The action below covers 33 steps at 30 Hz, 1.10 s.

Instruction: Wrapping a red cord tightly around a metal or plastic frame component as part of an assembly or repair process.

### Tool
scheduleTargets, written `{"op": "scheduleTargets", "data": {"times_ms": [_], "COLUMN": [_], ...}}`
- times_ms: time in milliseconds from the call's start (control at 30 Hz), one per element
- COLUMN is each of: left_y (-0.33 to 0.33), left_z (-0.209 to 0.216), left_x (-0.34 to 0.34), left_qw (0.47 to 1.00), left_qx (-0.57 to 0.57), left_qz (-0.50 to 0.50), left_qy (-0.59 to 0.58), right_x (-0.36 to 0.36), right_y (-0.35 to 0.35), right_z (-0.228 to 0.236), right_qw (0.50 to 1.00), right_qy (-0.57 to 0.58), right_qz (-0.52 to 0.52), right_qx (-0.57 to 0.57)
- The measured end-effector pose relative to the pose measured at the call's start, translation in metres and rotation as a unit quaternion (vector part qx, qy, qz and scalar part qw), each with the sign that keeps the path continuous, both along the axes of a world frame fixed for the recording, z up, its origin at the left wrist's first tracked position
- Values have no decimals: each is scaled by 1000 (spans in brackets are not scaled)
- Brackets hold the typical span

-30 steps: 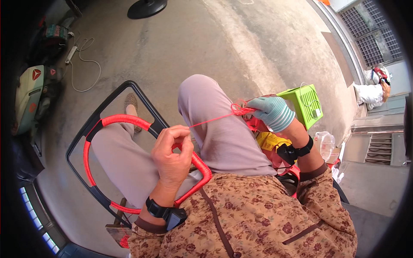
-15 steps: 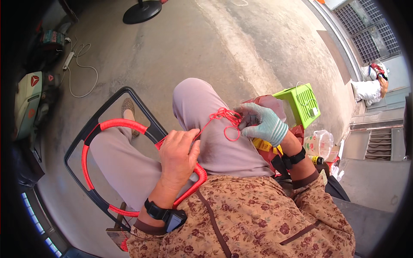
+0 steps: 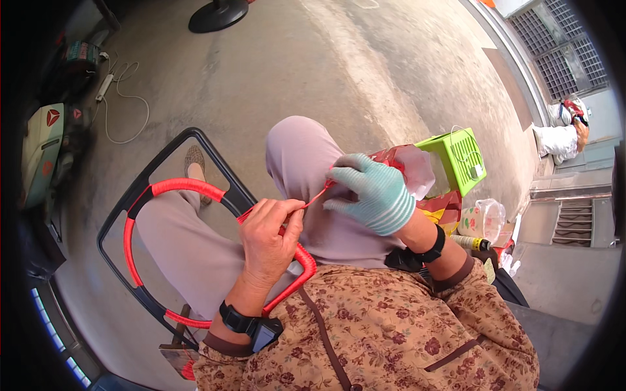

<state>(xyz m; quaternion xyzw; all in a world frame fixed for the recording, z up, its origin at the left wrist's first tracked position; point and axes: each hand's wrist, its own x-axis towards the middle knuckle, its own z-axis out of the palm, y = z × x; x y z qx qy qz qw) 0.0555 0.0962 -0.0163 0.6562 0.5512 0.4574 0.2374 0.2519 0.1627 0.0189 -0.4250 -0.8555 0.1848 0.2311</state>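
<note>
A black frame [image 3: 111,221] with a rounded inner loop rests tilted across my left thigh. Red cord wrapping [image 3: 186,184] covers several stretches of that loop, with black parts bare between them. My bare left hand [image 3: 270,236] is closed at the loop's right side, pinching the cord between thumb and fingers. From there a short span of red cord [image 3: 315,198] runs up to my right hand [image 3: 373,195], which wears a pale green striped glove. Its fingers are bent around the cord over my right knee. The back of the glove hides most of the cord bundle.
Right of my knee lie red and yellow bags [image 3: 443,207], a clear plastic bag [image 3: 482,218] and a bright green plastic basket [image 3: 464,159]. A white power strip [image 3: 104,86] with its cable lies on the concrete floor at left. A round black base [image 3: 217,15] stands farther off.
My right hand has moved left and turned its back upward, closer to my left hand. The loose red loops are now mostly hidden, and the cord span is shorter. My left hand stays at the loop.
</note>
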Motion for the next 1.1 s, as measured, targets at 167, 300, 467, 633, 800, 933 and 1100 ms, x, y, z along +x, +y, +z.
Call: {"op": "scheduleTargets", "data": {"times_ms": [167,300,467,633,800,933,1100], "left_y": [-5,-6,-9,-10,-30,-39,-45], "left_z": [-5,-3,-3,15,-20,-13,-7], "left_x": [-5,-11,-17,-23,-39,-38,-40], "left_qw": [998,996,997,967,905,770,750], "left_qx": [-23,-39,-28,92,-59,-230,-244], "left_qz": [21,37,53,225,268,209,134], "left_qy": [-47,-68,-55,73,-325,-558,-600], "right_x": [9,33,57,58,66,58,64], "right_y": [11,28,32,30,37,45,51], "right_z": [-17,-17,-23,-12,-14,-6,12], "right_qw": [992,986,998,853,849,886,862], "right_qy": [-89,-130,-56,279,326,302,280], "right_qz": [1,-29,-10,-210,-213,-212,-248], "right_qx": [84,99,-5,-387,-357,-280,-343]}}
